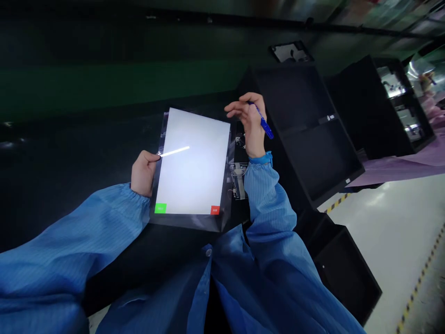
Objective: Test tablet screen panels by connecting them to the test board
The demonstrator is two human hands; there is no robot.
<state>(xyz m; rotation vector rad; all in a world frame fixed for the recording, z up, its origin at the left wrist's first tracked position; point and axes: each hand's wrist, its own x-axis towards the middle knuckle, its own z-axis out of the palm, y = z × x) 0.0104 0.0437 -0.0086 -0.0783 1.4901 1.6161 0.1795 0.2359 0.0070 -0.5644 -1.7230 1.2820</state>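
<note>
A tablet (193, 171) with a glowing white screen is in front of me. It has a green box at its lower left corner, a red box at its lower right, and a dark, glossy border. Pinching the left edge with thumb and fingers, my left hand (143, 172) holds it. My right hand (252, 121) is raised beside the tablet's upper right corner, apart from the screen. A blue pen (264, 125) is tucked in that hand, slanting down to the right, while the fingertips curl toward the screen. A bare electronic part (238, 181) lies partly hidden by my right sleeve.
Black trays (313, 134) stand to the right, with another black bin (347, 273) lower down. A framed panel (291, 52) lies at the back. At the far right are a rack with lit panels (405, 106) and a person in a pink garment (399, 169).
</note>
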